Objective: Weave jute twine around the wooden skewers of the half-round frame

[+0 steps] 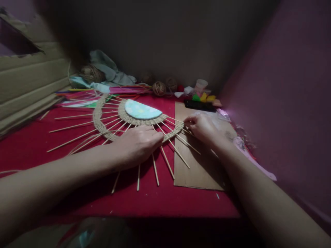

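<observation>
A half-round woven piece (141,121) lies on the red-covered table, with thin wooden sticks fanning out from it. At its middle is a light blue patterned half-disc (141,109). An outer band of woven twine (97,117) curves across the sticks. My left hand (141,144) is closed over the near part of this band, its fingertips partly hidden beneath the hand. With fingers pinched together, my right hand (198,126) grips the band's right end, beside the stick tips. A loose strand of twine (86,139) trails at the left.
A cardboard sheet (199,168) lies under the right sticks. Behind stand twine balls (159,88), a clear plastic cup (201,86), a dark phone-like slab (200,105) and coloured strips (129,90). A cardboard wall (31,75) rises at left, a purple wall (284,103) at right.
</observation>
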### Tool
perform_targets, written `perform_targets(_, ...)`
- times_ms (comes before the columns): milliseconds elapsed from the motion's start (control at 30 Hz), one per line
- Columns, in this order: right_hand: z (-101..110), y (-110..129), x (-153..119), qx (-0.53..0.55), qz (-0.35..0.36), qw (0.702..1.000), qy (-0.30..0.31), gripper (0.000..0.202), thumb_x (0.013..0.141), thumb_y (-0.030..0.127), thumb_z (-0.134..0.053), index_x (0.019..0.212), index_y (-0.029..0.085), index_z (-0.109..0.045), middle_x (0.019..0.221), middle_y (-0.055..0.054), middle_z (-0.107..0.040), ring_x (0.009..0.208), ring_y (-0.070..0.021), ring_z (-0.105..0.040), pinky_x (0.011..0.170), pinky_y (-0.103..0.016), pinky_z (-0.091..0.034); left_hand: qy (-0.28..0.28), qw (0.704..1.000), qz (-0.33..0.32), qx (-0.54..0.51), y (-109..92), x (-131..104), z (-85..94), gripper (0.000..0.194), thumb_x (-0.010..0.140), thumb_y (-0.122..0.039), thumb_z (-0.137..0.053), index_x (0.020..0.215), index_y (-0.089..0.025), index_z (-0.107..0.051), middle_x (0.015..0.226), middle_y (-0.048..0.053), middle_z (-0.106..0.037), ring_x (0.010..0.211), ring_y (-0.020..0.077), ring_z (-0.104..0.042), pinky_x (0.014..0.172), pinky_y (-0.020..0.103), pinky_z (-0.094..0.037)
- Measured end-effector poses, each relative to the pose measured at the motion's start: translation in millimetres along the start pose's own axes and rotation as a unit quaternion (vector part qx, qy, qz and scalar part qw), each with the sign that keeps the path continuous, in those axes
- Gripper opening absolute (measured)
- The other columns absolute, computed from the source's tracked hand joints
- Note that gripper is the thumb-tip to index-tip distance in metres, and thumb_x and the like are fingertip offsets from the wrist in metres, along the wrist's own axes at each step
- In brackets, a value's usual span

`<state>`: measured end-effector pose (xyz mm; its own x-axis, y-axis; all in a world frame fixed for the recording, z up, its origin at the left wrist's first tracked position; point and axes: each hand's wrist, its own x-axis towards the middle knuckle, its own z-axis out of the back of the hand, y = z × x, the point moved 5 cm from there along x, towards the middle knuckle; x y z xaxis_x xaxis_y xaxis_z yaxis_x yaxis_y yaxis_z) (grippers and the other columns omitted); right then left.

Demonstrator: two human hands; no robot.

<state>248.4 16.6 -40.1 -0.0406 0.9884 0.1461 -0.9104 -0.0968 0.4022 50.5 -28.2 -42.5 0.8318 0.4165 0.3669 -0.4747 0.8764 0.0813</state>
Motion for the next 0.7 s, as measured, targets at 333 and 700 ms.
perform_targets(333,14,30,-15,0.115,0.028,0.993,0.017,0.021,0.079,0.008,-0.055,0.085,0.018,-0.073,0.081,-0.004,-0.071,0.074,-0.0161,-0.061,0.069,-0.027,-0.044,-0.019,1.0,-0.021,-0.003,-4,4,0.3,0.025,0.095,-0.021,-0.039,0.082,-0.015,-0.06,0.069,0.003,-0.057,0.065,0.0153,-0.048,0.06,0.029,-0.037)
perform_targets(700,16,20,-36,0.153,0.102,0.982,-0.038,0.019,0.082,0.014,-0.056,0.094,0.022,-0.068,0.093,-0.004,-0.07,0.083,-0.017,-0.063,0.076,-0.03,-0.048,-0.028,0.998,-0.031,-0.051,-9,6,6.1,0.03,0.096,-0.024,-0.038,0.085,-0.017,-0.065,0.073,0.004,-0.059,0.065,0.0144,-0.048,0.06,0.028,-0.038)
